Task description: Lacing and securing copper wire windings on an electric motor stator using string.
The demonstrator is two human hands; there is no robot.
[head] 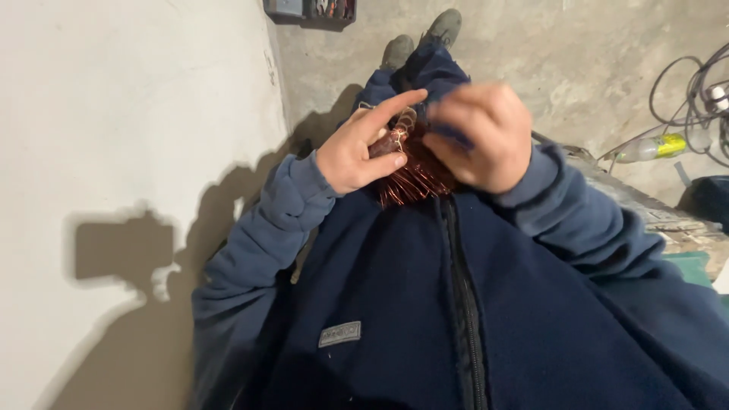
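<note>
Both hands are raised close in front of my chest, over a dark blue zipped fleece jacket [425,304]. Between them is a bundle of copper-coloured wire windings [414,178], a fanned coil with a darker red-brown end. My left hand [361,148] grips the coil's upper left part, thumb pressed on it and forefinger stretched out toward the right. My right hand [482,137] is curled over the coil's right side, its fingertips hidden behind the knuckles. Most of the coil is covered by the two hands.
Far below, my two grey-green shoes [421,38] stand on a concrete floor. A pale wall [129,114] runs along the left. A dark tool tray [310,11] sits at the wall's foot. Cables [695,95] and a yellow-green bottle [653,148] lie at right.
</note>
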